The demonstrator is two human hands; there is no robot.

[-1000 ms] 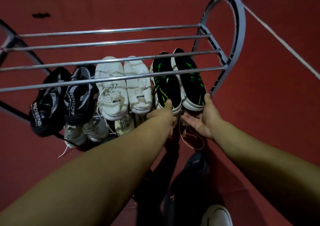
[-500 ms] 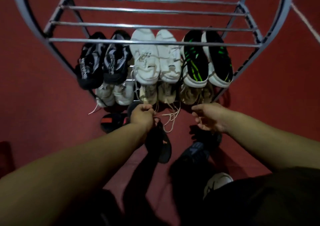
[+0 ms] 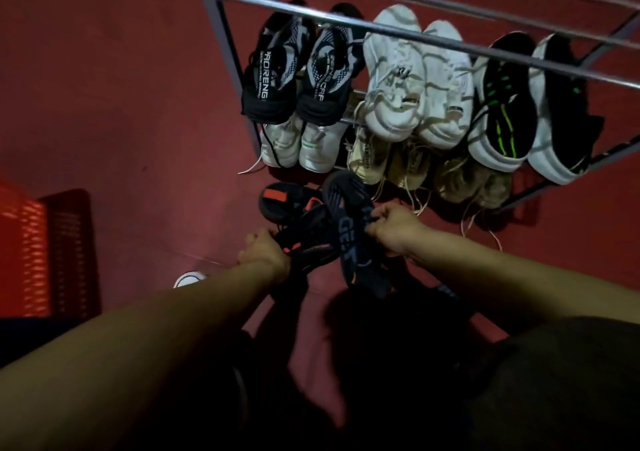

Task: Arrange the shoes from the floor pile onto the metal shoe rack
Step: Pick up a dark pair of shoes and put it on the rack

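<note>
Dim scene, deep shadows below, motion blur, wide-angle edge distortion.

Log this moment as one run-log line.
left hand: grips black-and-orange shoe | right hand: grips dark shoe | metal shoe rack: top tier bare

White capitals run along the left black-and-grey sneaker (image 3: 273,69) on the rack, readable as "RORENG", its first letter cut off; its mate, the right black-and-grey sneaker (image 3: 327,69), carries similar white lettering ending "CAP"; the dark shoe (image 3: 349,232) in the right hand (image 3: 398,230) shows pale letters, perhaps "GE", too blurred to confirm.
</note>
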